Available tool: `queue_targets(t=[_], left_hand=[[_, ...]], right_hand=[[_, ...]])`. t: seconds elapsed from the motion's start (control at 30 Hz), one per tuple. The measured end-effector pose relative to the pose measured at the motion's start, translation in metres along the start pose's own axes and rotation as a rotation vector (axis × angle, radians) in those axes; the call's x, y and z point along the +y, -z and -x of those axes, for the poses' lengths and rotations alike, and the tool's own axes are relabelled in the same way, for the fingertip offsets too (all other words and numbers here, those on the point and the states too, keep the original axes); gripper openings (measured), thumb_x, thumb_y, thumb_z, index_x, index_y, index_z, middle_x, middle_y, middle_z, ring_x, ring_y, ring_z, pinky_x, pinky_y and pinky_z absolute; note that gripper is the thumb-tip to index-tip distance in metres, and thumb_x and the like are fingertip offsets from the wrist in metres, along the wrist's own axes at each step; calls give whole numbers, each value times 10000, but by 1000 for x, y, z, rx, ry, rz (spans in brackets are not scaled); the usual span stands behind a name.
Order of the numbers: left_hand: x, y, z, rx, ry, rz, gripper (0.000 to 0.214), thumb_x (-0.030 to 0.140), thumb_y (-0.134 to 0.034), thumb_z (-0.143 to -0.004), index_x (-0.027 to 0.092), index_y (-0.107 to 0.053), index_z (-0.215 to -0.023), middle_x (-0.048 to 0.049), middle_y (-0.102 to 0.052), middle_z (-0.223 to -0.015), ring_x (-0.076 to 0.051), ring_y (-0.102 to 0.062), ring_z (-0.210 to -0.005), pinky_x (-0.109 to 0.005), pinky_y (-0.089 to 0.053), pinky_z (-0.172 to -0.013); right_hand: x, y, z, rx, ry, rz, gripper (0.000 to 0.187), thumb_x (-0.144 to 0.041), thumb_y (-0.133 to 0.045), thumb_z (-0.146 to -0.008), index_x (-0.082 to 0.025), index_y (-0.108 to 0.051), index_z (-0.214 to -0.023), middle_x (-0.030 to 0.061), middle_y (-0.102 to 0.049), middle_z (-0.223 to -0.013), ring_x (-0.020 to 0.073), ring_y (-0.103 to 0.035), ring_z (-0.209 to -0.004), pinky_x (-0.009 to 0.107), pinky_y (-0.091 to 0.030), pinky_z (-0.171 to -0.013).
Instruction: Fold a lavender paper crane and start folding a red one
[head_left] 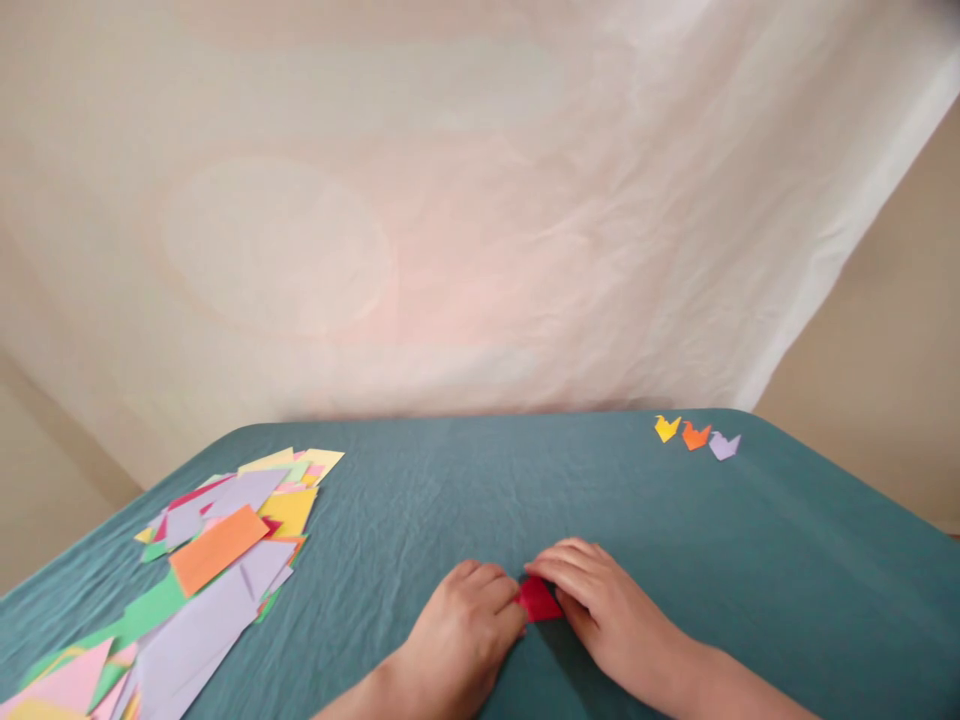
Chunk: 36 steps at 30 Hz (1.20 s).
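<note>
A small piece of folded red paper (540,600) lies on the table near its front edge, between my two hands. My left hand (471,622) has its fingers curled down over the paper's left end, so that part is hidden. On the other side, my right hand (592,600) reaches over the paper's right end, thumb and fingers closed about it. Both hands rest low, close to the cloth.
A spread-out heap of coloured paper sheets (199,640) covers the table's left side. At the far right stand three folded paper birds: a yellow one (667,430), an orange one (696,437) and a lilac one (724,446). Behind the green tablecloth (450,480) hangs a pale sheet (480,220).
</note>
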<state>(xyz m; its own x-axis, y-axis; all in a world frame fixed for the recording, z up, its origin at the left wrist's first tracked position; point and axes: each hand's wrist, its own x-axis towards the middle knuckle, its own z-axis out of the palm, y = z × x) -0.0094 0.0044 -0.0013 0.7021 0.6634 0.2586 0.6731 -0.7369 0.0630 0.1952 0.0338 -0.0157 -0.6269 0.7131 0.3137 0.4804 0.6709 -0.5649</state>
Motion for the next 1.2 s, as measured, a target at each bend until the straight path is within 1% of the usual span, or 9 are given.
queue_targets(t=[0.13, 0.27, 0.4, 0.5, 0.6, 0.77, 0.87, 1.0, 1.2], left_hand=[[-3, -2, -1, -78, 38, -5, 179, 185, -418, -921, 190, -588, -868, -37, -616, -834, -180, -541, -779, -305, -392, -696], [-5, -3, -1, -66, 50, 12, 191, 182, -406, -923, 186, -595, -893, -42, -604, -813, -179, -538, -772, -307, -388, -692], [-7, -4, -1, -29, 63, 31, 195, 180, -413, -919, 192, -603, -877, -36, -604, -790, -177, -551, -765, -305, -400, -690], [-6, -1, -1, 44, 42, 51, 205, 186, -407, -923, 197, -611, -914, -40, -613, -786, -171, -567, -764, -292, -421, -690], [-2, 4, -1, 123, 16, 70, 237, 182, -381, -932, 199, -609, -992, -55, -629, -817, -168, -583, -783, -286, -444, -703], [3, 4, -3, 113, -24, 99, 231, 207, -395, -930, 201, -622, -973, -53, -643, -809, -172, -600, -801, -289, -464, -713], [1, 2, -3, 62, -18, 110, 237, 171, -394, -921, 200, -629, -934, -46, -644, -797, -171, -601, -810, -290, -463, -729], [-1, 0, -2, 22, 25, 156, 230, 148, -408, -907, 198, -632, -918, -51, -644, -834, -174, -594, -841, -300, -453, -765], [-2, -2, -6, 21, 183, 292, 147, 134, -501, -866, 191, -626, -813, -31, -631, -859, -171, -562, -842, -300, -430, -762]], right_hand=[[3, -4, 1, 20, -48, -46, 344, -14, -475, -848, -222, -610, -1086, 28, -631, -990, 176, -527, -946, 331, -415, -854], [2, -4, 2, 14, -109, -91, 288, -40, -552, -825, -225, -631, -1031, 10, -631, -910, 162, -543, -884, 298, -424, -799], [0, -3, 3, -12, -49, -87, 164, -92, -588, -846, -232, -652, -903, -18, -620, -845, 137, -540, -837, 265, -409, -760], [1, -5, 5, 27, 27, 58, 118, -118, -567, -870, -199, -642, -828, -7, -599, -795, 146, -516, -797, 285, -383, -735], [2, -9, 8, 110, 66, 251, 153, -119, -515, -891, -176, -617, -793, 15, -577, -767, 169, -481, -763, 319, -349, -700], [2, -16, 12, 84, 128, 372, 182, -120, -504, -884, -170, -568, -721, 21, -555, -742, 178, -454, -735, 327, -321, -659], [0, -14, 12, 54, 100, 329, 179, -118, -518, -880, -173, -571, -718, 13, -556, -738, 170, -461, -734, 318, -331, -663], [-3, -5, 10, 14, -21, 189, 100, -133, -586, -856, -185, -625, -779, -1, -580, -758, 154, -497, -761, 286, -370, -696], [1, 1, 6, -2, -109, 71, 72, -162, -625, -841, -201, -651, -786, -16, -590, -783, 137, -524, -782, 258, -387, -699]])
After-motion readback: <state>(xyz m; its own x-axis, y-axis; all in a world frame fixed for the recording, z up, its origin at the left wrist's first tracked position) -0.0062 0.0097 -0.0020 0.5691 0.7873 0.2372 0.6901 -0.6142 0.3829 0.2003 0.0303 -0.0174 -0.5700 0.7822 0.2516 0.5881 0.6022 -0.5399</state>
